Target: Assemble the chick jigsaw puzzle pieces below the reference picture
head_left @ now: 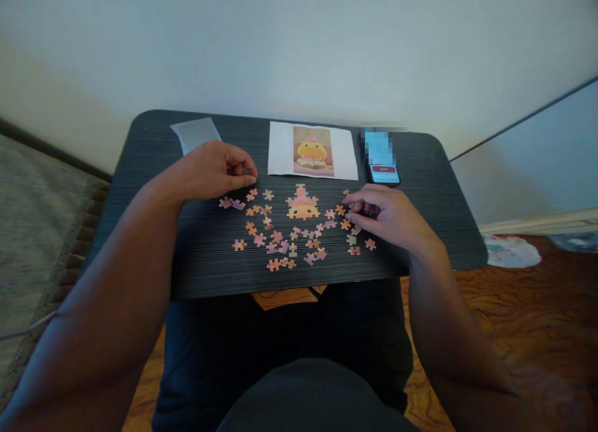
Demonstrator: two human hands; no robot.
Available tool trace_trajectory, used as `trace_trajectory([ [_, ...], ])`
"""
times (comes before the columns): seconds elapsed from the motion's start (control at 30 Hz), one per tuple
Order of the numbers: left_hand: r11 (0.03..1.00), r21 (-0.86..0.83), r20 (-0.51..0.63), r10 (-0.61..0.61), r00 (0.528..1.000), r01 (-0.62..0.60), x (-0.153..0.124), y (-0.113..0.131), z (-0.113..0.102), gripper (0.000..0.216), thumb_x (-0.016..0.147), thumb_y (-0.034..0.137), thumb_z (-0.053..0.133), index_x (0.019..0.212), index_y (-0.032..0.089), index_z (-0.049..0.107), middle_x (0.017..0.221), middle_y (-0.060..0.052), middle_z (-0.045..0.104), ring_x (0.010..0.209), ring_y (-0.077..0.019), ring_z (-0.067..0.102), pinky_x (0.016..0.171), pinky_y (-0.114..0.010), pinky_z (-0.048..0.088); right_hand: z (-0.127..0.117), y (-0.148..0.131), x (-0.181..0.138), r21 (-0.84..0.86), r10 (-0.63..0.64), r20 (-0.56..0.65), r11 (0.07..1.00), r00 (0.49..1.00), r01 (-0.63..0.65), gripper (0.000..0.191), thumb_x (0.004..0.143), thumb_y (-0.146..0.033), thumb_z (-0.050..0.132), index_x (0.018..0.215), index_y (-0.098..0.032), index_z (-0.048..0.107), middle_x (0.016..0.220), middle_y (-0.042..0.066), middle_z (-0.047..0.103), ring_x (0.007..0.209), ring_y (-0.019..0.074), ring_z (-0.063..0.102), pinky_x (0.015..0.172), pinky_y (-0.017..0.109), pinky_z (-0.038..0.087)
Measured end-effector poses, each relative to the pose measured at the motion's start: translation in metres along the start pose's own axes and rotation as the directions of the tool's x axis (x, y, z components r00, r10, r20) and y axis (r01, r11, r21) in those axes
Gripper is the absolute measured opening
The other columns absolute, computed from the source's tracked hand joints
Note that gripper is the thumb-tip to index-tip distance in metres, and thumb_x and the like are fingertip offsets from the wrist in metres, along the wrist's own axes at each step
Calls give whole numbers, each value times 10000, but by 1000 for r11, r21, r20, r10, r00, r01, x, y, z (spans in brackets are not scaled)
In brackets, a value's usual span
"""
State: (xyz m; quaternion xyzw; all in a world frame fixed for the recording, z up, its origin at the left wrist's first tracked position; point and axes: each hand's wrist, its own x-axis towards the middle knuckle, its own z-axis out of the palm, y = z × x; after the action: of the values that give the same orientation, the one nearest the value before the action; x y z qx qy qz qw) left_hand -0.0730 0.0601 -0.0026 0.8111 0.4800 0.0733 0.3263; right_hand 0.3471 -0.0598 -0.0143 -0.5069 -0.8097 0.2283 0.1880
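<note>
Loose jigsaw pieces (pixel 276 237) lie scattered over the dark table, several of them joined in small groups. At their top middle is a joined puzzle section (pixel 303 206) with part of a yellow face and a pink hat. My left hand (pixel 224 170) rests at the upper left of the pieces, its fingers curled and thumb close to the index finger; no piece shows in it. Over the right-hand pieces, my right hand (pixel 380 212) has its thumb and index finger slightly apart, close to an orange piece (pixel 341 210). Some pieces beneath that hand are partly hidden.
A white sheet with a printed picture (pixel 313 151) of a yellow character and cake lies behind the pieces. To its right is a phone (pixel 384 174), its screen partly blurred. A translucent plastic bag (pixel 199 133) lies at the back left. The table (pixel 443 201) stands against a wall.
</note>
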Motion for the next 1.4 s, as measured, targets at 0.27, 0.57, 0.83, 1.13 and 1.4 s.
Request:
trace_trajectory([
  [0.27, 1000, -18, -26, 24, 999, -25, 0, 0, 2, 434, 967, 537, 728, 1103, 149, 867, 818, -77, 797, 702, -196, 667, 685, -338, 475, 4, -5, 7, -82, 14, 42, 997, 999, -11, 223, 1077, -341, 835, 1285, -262, 847, 1102, 65, 780, 997, 273, 751, 855, 433, 550],
  [0.57, 1000, -22, -25, 17, 1000, -18, -1, 2, 3, 425, 965, 533, 731, 1099, 155, 872, 810, -72, 787, 692, -192, 663, 697, -347, 461, 4, -12, 8, -104, 37, 46, 994, 998, -32, 162, 1083, -358, 810, 1207, -256, 828, 1069, 57, 793, 951, 255, 734, 822, 421, 527],
  [0.83, 999, 1, -25, 48, 999, -48, 0, 3, 3, 421, 973, 528, 720, 1087, 151, 869, 806, -66, 796, 708, -183, 668, 698, -325, 465, 6, -16, 10, -104, 106, 32, 989, 994, -102, 110, 1069, -339, 833, 1113, -241, 812, 999, 42, 779, 867, 237, 713, 760, 403, 492],
  [1.13, 997, -42, -18, 63, 998, -63, 0, 2, 4, 400, 960, 524, 751, 1073, 159, 870, 786, -52, 790, 678, -159, 644, 666, -309, 456, 4, -13, 14, -99, 132, 107, 988, 985, -122, 138, 1083, -380, 820, 1104, -244, 815, 992, 41, 786, 837, 227, 701, 750, 398, 471],
  [1.4, 994, -80, -57, 77, 995, -81, 3, -4, 9, 355, 959, 513, 763, 1035, 181, 861, 740, -44, 761, 644, -166, 618, 653, -332, 448, 9, -11, 15, -69, 149, 88, 987, 985, -143, 123, 1030, -336, 849, 1061, -240, 779, 947, 30, 765, 825, 222, 690, 741, 394, 484],
])
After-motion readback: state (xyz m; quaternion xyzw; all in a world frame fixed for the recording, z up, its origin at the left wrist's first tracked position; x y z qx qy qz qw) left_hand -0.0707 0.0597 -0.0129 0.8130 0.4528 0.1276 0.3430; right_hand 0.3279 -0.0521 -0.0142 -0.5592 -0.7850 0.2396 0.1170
